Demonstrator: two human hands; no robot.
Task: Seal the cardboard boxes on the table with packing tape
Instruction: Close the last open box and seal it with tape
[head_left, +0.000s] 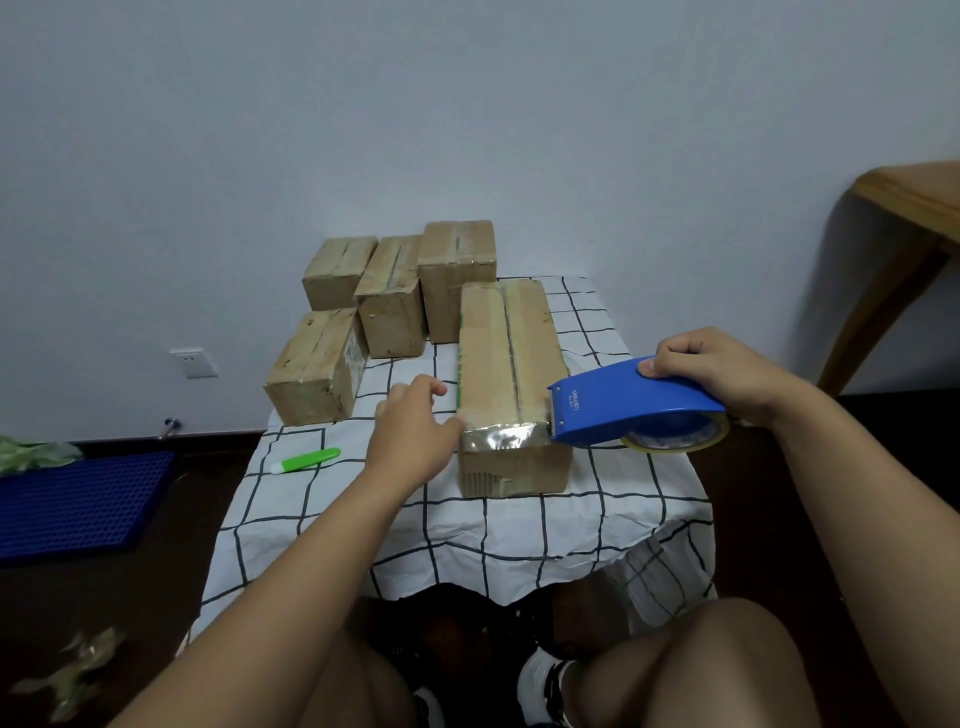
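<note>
Five cardboard boxes are standing on the worktop (519, 525), which is draped in a white cloth with a black grid. The long box (511, 364) lies nearest, running from near to far, and it is the one being sealed; the other four are grouped at the far left: a near-left box (311, 366), a far-left box (337, 273), a middle box (392, 301) and a tall box (457, 270). Shiny tape is seen wrapped across the near end of the long box.

The blue tape dispenser (636, 402) is being held at the near right corner of that box, its nose touching the taped edge. It is being gripped from above by the right hand (727, 374), fingers curled over the cover and the thumb pressed on its top. The left hand (415, 431) is resting against the left near side of the box, fingers loosely curled, nothing held.

For a clean strip, the box is best being steadied firmly from the left while the dispenser is being drawn with even tension and the tape is being pressed flat before cutting.

A green utility knife (306, 460) is lying on the cloth, near left, untouched.
</note>
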